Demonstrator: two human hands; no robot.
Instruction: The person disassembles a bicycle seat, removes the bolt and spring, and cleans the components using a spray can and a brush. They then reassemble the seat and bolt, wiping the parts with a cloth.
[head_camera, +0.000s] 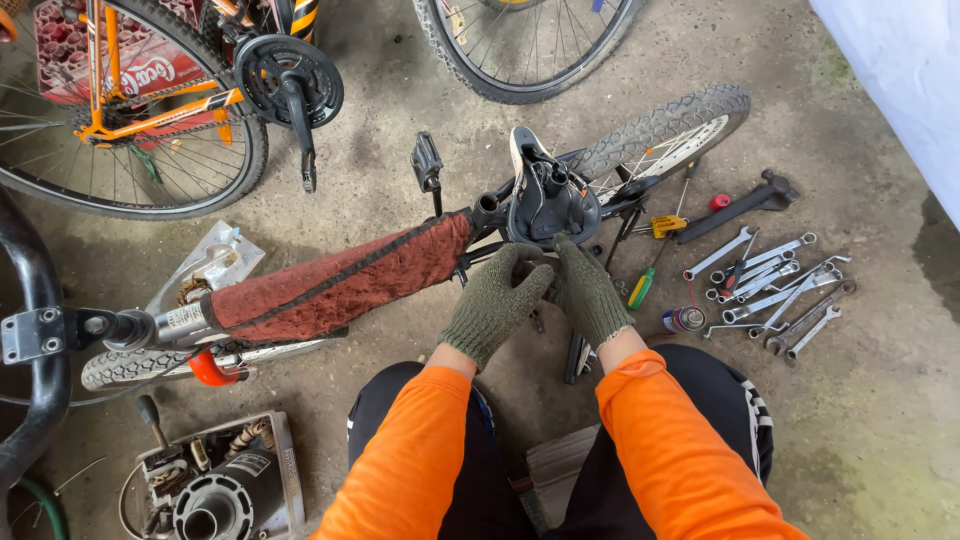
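1. bike lies on its side across the middle of the frame, its frame tube wrapped in red cloth, rear wheel toward the upper right.
2. left hand, in a green knit glove, is curled over the frame just below the chainguard at centre; fingers bent around a part there, though what exactly it grips is hidden.
3. right hand, also gloved, sits just beside the left, touching it, fingers pointing up toward the chainguard; whether it clasps anything cannot be told.
4. pedal sticks up left of the chainguard.
5. wrenches lie spread on the concrete at centre right, with a small spray can and a green-handled screwdriver nearer the hands.
6. hammer lies above the wrenches, right of the rear wheel.
7. orange bike stands at the upper left, its crankset facing the camera.
8. another wheel shows at the top centre.
9. grey machine part sits at the lower left.
10. orange sleeves and dark trousers fill the bottom centre.
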